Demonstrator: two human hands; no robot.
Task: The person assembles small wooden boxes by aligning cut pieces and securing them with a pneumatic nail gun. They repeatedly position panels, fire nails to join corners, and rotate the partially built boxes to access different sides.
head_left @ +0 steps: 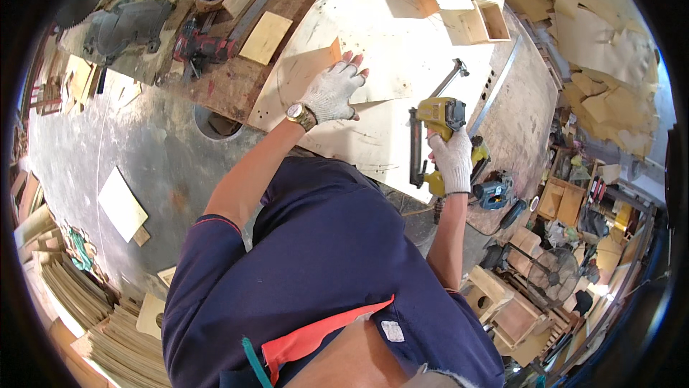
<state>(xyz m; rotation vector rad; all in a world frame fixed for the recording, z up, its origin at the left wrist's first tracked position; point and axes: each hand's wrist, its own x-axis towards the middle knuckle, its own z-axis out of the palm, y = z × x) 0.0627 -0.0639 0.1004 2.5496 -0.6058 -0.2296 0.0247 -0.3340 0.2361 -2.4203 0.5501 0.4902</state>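
Note:
My right hand [452, 162], in a pale fingerless glove, is wrapped round the handle of a yellow nail gun [439, 114] with a long dark magazine. The tool is over the right part of a pale plywood sheet [301, 76] on the bench. My left hand [332, 92], gloved likewise and with a watch at the wrist, lies with fingers spread on a pale wooden piece [384, 87]. That piece's far side is washed out by glare. A hammer-like tool [451, 76] with a dark head lies beyond the nail gun.
Open wooden boxes [488, 22] stand at the far right of the sheet. A red drill [202, 47] and a wood block [265, 38] lie at the left. A blue power tool [494, 193] sits right of my right hand. Stacked boards [72, 287] fill the lower left.

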